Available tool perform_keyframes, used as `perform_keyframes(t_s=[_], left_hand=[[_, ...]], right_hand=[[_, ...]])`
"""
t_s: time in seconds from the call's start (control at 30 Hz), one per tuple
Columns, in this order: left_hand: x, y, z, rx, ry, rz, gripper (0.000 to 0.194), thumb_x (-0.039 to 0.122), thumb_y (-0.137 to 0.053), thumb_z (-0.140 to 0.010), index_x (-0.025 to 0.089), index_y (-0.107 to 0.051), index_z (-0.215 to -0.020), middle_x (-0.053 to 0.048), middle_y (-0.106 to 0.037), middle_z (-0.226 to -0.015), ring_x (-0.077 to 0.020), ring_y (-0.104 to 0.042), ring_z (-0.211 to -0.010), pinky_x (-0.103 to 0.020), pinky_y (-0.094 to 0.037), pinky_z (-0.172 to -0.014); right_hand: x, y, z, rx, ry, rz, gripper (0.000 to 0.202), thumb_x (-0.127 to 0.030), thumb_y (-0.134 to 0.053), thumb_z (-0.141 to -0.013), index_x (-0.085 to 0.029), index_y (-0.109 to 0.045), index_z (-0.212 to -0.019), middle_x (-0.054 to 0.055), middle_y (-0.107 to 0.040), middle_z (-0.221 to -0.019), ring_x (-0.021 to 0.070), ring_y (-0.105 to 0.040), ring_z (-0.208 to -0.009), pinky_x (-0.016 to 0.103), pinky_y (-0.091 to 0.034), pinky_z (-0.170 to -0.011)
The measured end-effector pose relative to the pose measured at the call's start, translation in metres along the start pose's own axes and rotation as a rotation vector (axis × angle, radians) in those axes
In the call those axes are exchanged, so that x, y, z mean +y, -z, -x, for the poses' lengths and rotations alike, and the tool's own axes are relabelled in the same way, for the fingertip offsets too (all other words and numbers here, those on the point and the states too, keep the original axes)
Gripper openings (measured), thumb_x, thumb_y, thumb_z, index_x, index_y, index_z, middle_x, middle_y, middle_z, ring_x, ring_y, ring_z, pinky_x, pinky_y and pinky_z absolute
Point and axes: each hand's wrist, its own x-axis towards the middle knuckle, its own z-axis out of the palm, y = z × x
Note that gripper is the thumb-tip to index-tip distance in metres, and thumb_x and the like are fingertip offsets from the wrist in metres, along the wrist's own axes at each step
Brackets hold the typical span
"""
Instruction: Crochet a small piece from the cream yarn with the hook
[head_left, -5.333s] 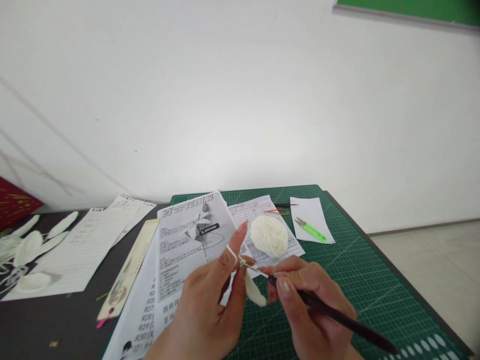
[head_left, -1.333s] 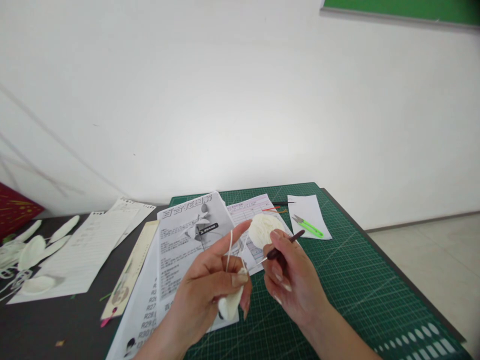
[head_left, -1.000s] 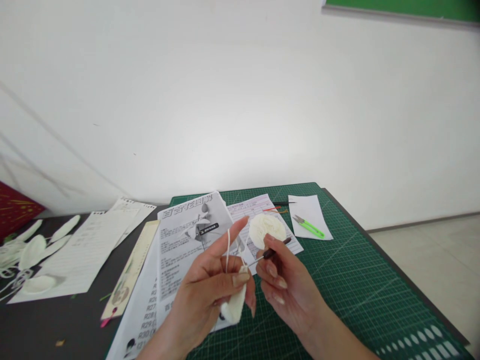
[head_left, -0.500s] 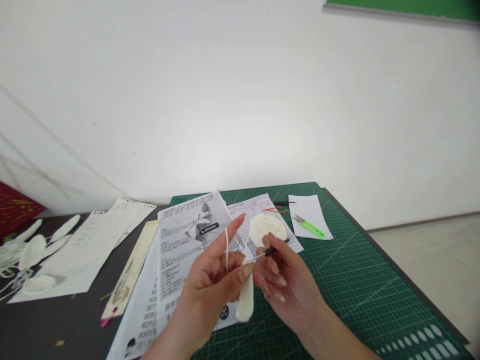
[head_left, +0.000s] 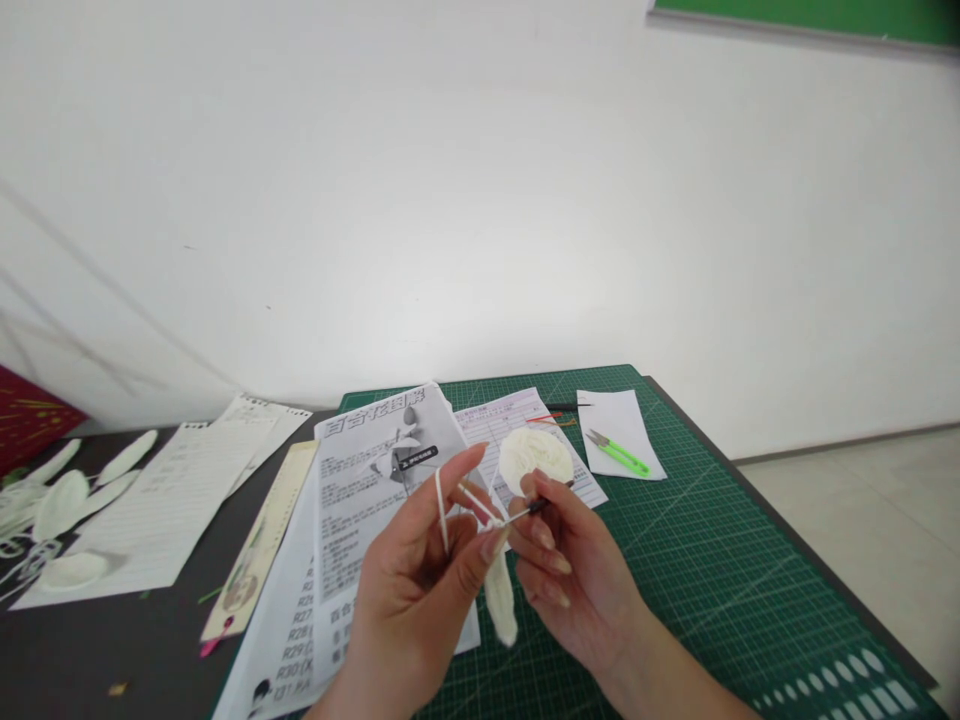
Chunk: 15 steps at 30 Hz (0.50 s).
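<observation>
White crochet work [head_left: 500,598] hangs from the pinched thumb and fingers of my left hand [head_left: 424,570], above the cutting mat. A strand of white yarn loops round my raised left index finger and runs down to the top of the piece. My right hand [head_left: 574,570] grips the dark handle of a crochet hook [head_left: 525,513], whose metal tip meets the work beside my left thumb. Behind my right fingers lies a ball of white yarn [head_left: 534,460], resting on a printed sheet.
Printed pages [head_left: 375,470] lie on the green cutting mat [head_left: 675,580]. Green snips [head_left: 619,453] rest on white paper at the right. At the left are a bookmark-like strip [head_left: 259,550], lined sheets [head_left: 161,510] and several white crocheted petals [head_left: 64,505].
The hanging piece has swung and now tilts down to the right. My left hand has turned slightly, with the index finger lower, and a slanting strand now stretches from it to the hook.
</observation>
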Motion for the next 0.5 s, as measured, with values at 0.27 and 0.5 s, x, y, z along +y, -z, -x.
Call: perform_keyframes(t_s=[0.27, 0.5], left_hand=[[0.004, 0.002, -0.002, -0.030, 0.085, 0.073, 0.048, 0.018, -0.079, -0.069, 0.040, -0.069, -0.111, 0.006, -0.053, -0.065, -0.0035, -0.044, -0.054, -0.010, -0.035, -0.049], [0.011, 0.002, -0.002, -0.064, 0.212, 0.191, 0.058, 0.019, -0.081, -0.066, 0.042, -0.065, -0.117, 0.006, -0.051, -0.068, -0.0035, -0.044, -0.054, -0.011, -0.035, -0.050]], right_hand=[[0.002, 0.000, 0.001, -0.003, -0.006, -0.048, 0.016, -0.025, -0.074, -0.074, -0.012, -0.065, -0.069, -0.005, -0.057, -0.045, 0.0017, -0.039, -0.031, 0.008, -0.032, -0.026], [0.003, -0.002, 0.003, -0.003, -0.001, -0.085, 0.016, -0.024, -0.079, -0.071, -0.011, -0.068, -0.072, -0.002, -0.063, -0.050, 0.0022, -0.049, -0.035, 0.008, -0.040, -0.032]])
